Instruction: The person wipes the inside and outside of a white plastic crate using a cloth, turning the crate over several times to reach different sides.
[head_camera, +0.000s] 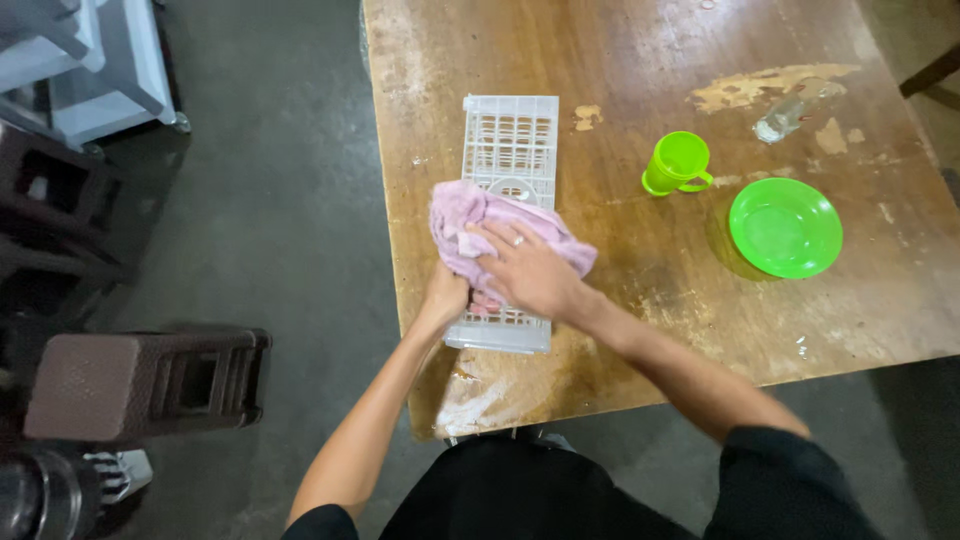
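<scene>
Worn wooden tabletop (640, 330), patchy finish, filled the upper right of the frame above a grey concrete floor. White plastic lattice basket (508, 150) lay flat near the tabletop's left edge. Right hand (530, 272) pressed flat on a pink cloth (470, 215) draped over the basket's middle, fingers spread and extended. Left hand (445, 297) gripped the basket's left side, fingers curled around it. Green cup (677, 163) and green plate (785, 227) stood well to the right.
</scene>
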